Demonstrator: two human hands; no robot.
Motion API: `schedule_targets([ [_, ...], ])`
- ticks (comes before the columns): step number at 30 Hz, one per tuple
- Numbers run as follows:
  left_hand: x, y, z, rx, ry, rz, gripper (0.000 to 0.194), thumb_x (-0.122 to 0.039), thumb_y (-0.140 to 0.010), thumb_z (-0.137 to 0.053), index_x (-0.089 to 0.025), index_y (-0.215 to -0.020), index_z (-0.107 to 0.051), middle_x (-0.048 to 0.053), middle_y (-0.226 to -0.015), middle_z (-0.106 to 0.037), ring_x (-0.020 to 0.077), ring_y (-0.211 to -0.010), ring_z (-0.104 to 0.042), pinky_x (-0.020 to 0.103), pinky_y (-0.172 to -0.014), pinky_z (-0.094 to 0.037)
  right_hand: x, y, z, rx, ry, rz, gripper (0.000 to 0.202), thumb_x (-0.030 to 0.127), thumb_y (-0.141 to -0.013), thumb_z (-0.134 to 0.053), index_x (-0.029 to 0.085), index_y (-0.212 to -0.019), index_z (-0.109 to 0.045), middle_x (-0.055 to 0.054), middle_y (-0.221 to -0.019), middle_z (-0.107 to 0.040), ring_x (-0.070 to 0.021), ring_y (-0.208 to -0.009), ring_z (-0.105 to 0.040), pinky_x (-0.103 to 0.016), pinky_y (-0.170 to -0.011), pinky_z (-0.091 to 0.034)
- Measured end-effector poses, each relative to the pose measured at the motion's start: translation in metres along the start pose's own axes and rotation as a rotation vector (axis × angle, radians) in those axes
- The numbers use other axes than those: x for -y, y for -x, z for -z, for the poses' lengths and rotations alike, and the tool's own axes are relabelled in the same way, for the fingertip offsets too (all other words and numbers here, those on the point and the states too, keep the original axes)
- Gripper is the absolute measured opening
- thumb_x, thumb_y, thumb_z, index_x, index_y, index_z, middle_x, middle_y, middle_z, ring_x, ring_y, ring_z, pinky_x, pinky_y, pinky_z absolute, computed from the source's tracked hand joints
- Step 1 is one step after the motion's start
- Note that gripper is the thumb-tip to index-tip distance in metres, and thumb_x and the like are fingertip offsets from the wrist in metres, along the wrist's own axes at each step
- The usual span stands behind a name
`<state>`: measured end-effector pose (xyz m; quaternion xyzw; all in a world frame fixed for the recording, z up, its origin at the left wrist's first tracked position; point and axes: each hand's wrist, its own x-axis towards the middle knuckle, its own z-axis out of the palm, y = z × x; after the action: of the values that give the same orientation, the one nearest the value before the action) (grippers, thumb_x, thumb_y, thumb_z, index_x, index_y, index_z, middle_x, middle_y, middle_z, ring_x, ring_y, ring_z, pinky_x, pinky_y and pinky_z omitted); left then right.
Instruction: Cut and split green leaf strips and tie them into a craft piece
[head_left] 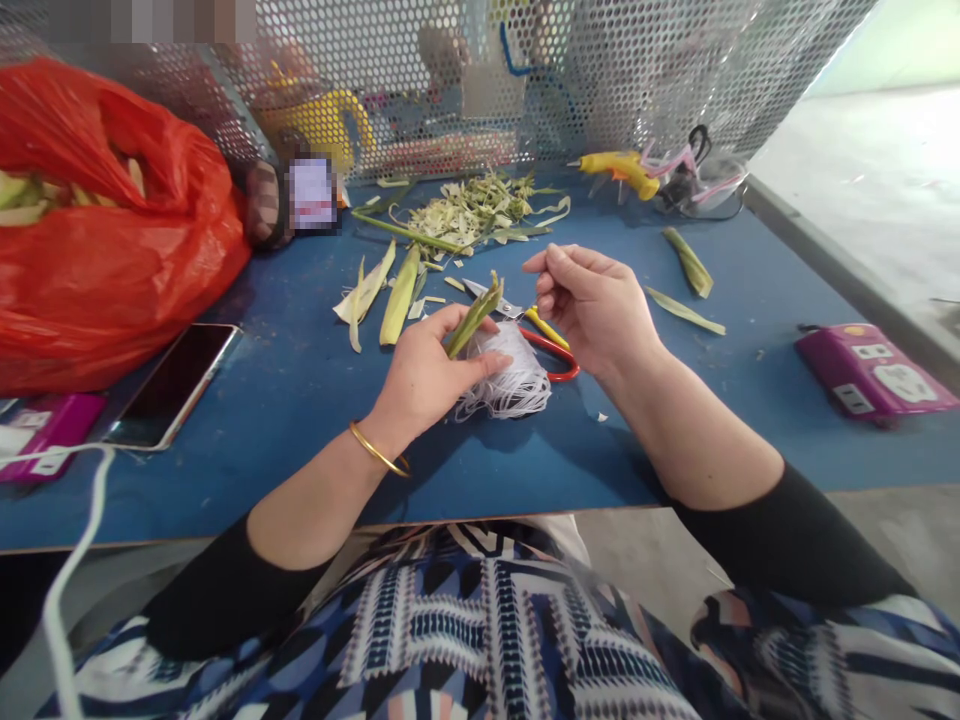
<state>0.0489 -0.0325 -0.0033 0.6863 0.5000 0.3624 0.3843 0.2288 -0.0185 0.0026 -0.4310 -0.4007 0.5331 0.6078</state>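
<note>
My left hand (427,370), with a gold bangle at the wrist, grips a folded green corn husk (477,320) between thumb and fingers. Just under its thumb is a tangled bundle of white thread (517,380); whether the hand also holds it, I cannot tell. Raised to the right, my right hand (596,300) is closed in a pinch, and anything between its fingertips is too fine to make out. Scissors (555,365) with red and yellow handles lie between the hands, partly behind the thread, blades toward the far left.
Husk scraps (480,212) are heaped at the back, with loose husk pieces (401,295) nearer. A red plastic bag (112,250) and a phone (176,385) lie left. A yellow glue gun (622,172), a purple power strip (874,370) and a perforated metal screen (420,90) border the blue table (300,480).
</note>
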Motion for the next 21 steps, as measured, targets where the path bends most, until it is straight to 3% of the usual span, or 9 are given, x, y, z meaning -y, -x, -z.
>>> schedule_targets([
  [14,0.001,0.0,0.0,0.009,0.039,0.013,0.027,-0.026,-0.063,-0.082,-0.02,-0.086,-0.071,-0.002,-0.081,-0.069,0.0134,-0.07,-0.055,0.027,-0.067,-0.044,0.004,0.007,-0.009,-0.002,-0.004,0.103,0.021,0.039,-0.088,-0.071,0.023,-0.074,-0.069,0.005,-0.064,-0.056,-0.0066,-0.055,-0.054,-0.022,-0.055,-0.048],
  [21,0.002,-0.001,0.0,0.026,0.051,0.026,0.026,-0.026,-0.063,-0.082,-0.02,-0.087,-0.073,-0.001,-0.079,-0.07,0.0148,-0.071,-0.058,0.028,-0.067,-0.045,0.0,0.015,-0.026,0.124,-0.049,0.079,0.018,0.045,-0.086,-0.073,0.027,-0.087,-0.072,0.005,-0.067,-0.059,-0.0069,-0.059,-0.058,-0.021,-0.057,-0.051],
])
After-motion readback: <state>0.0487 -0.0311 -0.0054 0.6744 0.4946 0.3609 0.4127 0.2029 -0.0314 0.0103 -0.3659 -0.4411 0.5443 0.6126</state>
